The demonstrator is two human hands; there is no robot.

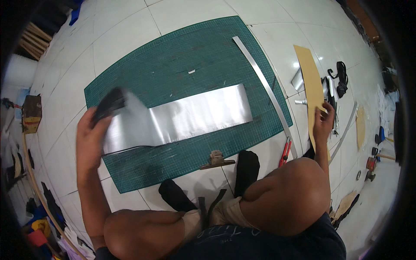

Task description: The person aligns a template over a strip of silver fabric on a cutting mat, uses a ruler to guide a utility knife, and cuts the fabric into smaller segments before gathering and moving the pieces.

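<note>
**Bare knees [299,186] nearest lens; L hand [92,141] held silver-faced sheet [203,112]**

Overhead view, seated person. Sheet lay lengthwise across nr half of green gridded cutting mat [151,69], L end lifted and curled over so its dark underside showed. L hand was closed on that raised end, thumb on the near side. R hand [323,123], fingers bent, was at R edge of long tan strip [310,78], off the mat on R; cannot tell whether it gripped or only touched. Narrow metal strip [264,82] ran along mat's R side, its nr end past the edge; red box cutter [285,151] lay nr that end. Bulldog clip [216,159] sat at mat's nr edge, in front of black-socked feet [247,171]. Bundled black cord [342,76] lay on white floor tiles [277,34], R of tan strip.
</note>
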